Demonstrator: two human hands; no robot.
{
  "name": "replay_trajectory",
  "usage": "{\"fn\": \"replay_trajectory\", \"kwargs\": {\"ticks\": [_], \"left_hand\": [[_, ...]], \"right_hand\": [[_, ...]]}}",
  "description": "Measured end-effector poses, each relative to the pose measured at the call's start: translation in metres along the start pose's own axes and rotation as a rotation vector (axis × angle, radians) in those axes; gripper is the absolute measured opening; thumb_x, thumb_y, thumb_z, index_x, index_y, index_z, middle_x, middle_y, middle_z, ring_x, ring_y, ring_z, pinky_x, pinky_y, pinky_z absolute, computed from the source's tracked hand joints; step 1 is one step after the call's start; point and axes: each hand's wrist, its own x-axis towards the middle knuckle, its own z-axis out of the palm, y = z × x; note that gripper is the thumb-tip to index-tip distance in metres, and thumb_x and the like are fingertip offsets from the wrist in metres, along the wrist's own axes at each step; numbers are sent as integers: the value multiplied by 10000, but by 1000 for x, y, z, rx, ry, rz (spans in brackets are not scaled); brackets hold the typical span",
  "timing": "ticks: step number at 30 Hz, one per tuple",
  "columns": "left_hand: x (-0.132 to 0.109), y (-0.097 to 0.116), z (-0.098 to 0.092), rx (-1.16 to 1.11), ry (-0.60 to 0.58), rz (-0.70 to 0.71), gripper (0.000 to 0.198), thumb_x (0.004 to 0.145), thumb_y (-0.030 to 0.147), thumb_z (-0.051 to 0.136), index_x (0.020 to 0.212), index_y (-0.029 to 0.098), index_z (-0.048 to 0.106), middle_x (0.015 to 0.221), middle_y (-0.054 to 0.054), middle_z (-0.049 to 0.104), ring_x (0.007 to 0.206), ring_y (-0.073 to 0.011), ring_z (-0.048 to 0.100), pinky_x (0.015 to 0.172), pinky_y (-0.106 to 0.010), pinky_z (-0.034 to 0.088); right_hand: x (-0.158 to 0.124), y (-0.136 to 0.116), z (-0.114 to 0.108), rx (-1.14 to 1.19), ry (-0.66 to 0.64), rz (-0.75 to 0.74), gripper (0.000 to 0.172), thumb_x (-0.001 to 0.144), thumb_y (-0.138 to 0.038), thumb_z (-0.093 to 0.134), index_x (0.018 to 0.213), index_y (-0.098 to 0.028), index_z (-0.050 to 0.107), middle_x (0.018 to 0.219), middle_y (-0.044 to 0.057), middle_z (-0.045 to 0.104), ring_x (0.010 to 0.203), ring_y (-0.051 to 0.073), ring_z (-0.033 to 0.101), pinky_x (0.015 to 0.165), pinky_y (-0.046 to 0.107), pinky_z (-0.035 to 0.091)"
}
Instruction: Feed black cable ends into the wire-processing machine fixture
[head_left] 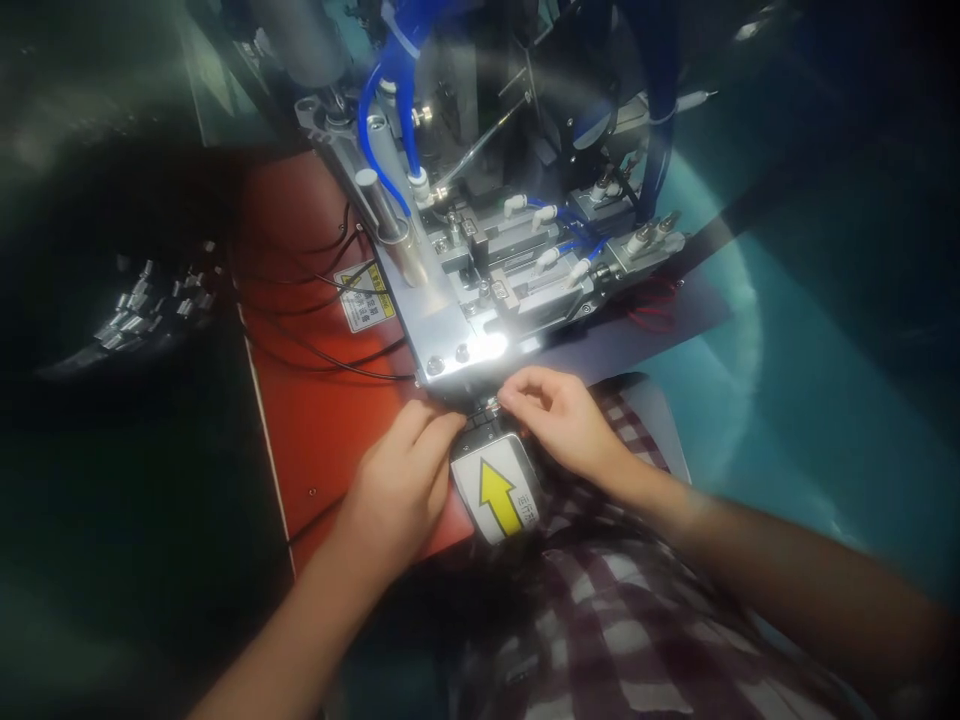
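My left hand [405,470] rests against the left side of a dark fixture [487,430] at the front of a metal machine [450,310]. Its fingers are bent and pressed together; whatever they may hold is hidden. From the right, my right hand [559,415] pinches at a small shiny part over the same fixture, too small to name. Below the fingertips, a white label with a yellow arrow [499,490] covers the fixture's near end. The machine's bright plate overhangs just beyond both hands.
Blue air hoses [405,100] and small cylinders [540,250] sit on the machine. Black cables [322,350] cross the orange base [322,430] near a warning label [365,297]. A pile of small shiny metal pieces [135,310] lies at the left.
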Motion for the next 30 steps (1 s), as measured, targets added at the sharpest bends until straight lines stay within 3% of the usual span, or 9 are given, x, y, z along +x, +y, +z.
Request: {"fn": "replay_trajectory", "kwargs": {"ticks": [4,6,12,19,23,30], "left_hand": [[1,5,-6,60,-44,-45,247,902,103,439,1034,173,636,933,-61,586,811,-162,602,636,-238,497],[0,6,-9,83,-67,-61,277,898,87,426,1045,166,648,863,-48,574,753,-156,582,611,-239,483],[-8,-3,-11,66,-17,-37,247,913,106,449,1036,175,652,905,-37,586,767,-129,578,628,-210,474],[-10,-13,-4,-17,70,44,234,892,41,487,1002,128,674,912,-58,592,816,-125,582,701,-209,487],[-9,-16,-4,-61,59,65,203,887,39,515,997,131,657,944,-61,629,867,-130,600,776,-214,499],[-10,-19,-2,6,48,111,246,874,12,495,1023,127,653,954,-78,612,875,-160,597,756,-255,514]], "right_hand": [[1,-1,-1,-237,20,-116,125,883,-231,516,782,-184,572,754,9,623,699,149,565,658,277,424],[1,-3,-2,-289,3,-100,130,890,-232,501,787,-188,567,711,-3,611,663,146,560,638,276,409],[4,-4,-6,-245,-103,5,135,895,-259,491,780,-205,536,549,-59,532,531,129,516,570,263,387],[7,2,-6,-155,-123,-39,154,896,-236,477,745,-207,493,601,-50,541,583,129,514,624,276,405],[8,2,-7,-161,-125,-51,192,897,-233,474,707,-208,470,614,-46,541,596,128,506,644,282,403],[9,-4,-5,-151,-114,17,191,897,-221,486,707,-201,484,618,-38,560,592,128,510,637,279,397]]}}
